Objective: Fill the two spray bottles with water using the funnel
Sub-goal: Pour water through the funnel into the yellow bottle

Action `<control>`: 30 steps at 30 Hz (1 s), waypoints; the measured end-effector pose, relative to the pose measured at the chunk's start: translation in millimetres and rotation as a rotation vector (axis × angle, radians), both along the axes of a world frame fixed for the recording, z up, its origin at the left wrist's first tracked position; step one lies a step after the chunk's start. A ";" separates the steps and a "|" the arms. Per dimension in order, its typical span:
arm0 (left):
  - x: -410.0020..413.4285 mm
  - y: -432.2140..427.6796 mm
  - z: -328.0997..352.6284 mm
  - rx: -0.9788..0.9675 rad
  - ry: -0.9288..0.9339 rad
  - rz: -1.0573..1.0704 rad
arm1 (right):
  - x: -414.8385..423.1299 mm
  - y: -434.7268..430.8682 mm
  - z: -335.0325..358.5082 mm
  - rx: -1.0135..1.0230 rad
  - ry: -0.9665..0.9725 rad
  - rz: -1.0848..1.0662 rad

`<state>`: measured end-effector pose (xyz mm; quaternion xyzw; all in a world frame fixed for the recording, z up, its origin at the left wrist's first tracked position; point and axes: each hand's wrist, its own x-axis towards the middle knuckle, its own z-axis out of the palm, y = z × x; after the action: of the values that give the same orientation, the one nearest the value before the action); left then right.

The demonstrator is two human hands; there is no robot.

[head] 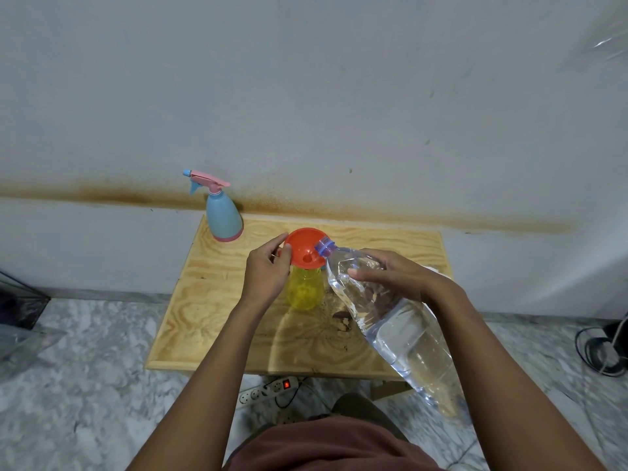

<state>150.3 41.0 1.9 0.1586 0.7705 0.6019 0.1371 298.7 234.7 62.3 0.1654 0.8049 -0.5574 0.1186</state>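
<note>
An orange funnel sits in the neck of a yellow spray bottle that stands without its head on the wooden table. My left hand pinches the funnel's left rim. My right hand grips a large clear water bottle, tilted so its open blue-ringed mouth rests over the funnel's right rim. A blue spray bottle with a pink trigger head stands at the table's far left corner.
The table stands against a stained white wall. A white power strip with a lit red switch lies on the marble floor under the front edge. Black cables lie at the right, a dark glass object at the left.
</note>
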 end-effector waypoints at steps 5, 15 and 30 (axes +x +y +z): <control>-0.2 -0.6 -0.8 0.004 0.002 -0.004 | -1.1 3.6 -3.3 0.018 -0.012 0.016; 0.1 -0.2 1.9 -0.010 -0.006 -0.013 | -1.0 2.9 -3.5 0.029 -0.016 0.016; 0.6 0.8 2.4 -0.001 -0.004 -0.012 | 1.4 -1.9 -7.2 0.056 0.038 -0.029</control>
<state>150.9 41.8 4.3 0.1620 0.7694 0.6012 0.1425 300.2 232.8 55.1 0.1697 0.8197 -0.5395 0.0905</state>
